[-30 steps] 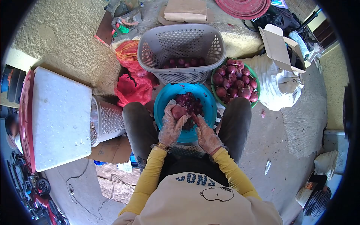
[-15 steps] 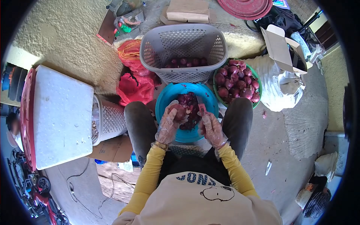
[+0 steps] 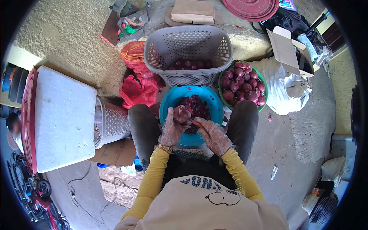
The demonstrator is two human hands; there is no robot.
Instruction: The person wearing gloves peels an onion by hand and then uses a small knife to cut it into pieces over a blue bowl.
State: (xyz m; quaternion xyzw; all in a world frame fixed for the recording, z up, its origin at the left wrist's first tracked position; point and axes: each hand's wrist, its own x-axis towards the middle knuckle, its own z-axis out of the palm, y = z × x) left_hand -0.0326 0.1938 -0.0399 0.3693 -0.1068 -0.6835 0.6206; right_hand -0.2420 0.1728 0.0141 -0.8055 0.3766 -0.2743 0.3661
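Note:
Over the blue basin [image 3: 165, 103], my left hand [image 3: 170, 131], in a clear plastic glove, is closed around a red onion [image 3: 181, 114]. My right hand [image 3: 215, 136], gloved likewise, grips a small knife [image 3: 197, 123] with a pinkish handle. The knife meets the onion's lower right side; its blade is mostly hidden. Dark purple onion skins [image 3: 197, 105] lie in the basin below both hands. A green basket [image 3: 264, 104] heaped with red onions stands to the right of the basin. Behind the basin, a grey perforated basket [image 3: 188, 79] has several onions at its bottom.
My knees flank the basin. At left are red mesh sacks [image 3: 140, 92], a white lidded box [image 3: 65, 119] and a white perforated bin [image 3: 117, 120]. A white sack [image 3: 278, 88] and an open carton [image 3: 283, 50] stand at right. A cable lies on the floor.
My right hand has moved left to the onion, and the knife has swung from pointing up to pointing at it. My left hand has turned the onion and raised it slightly.

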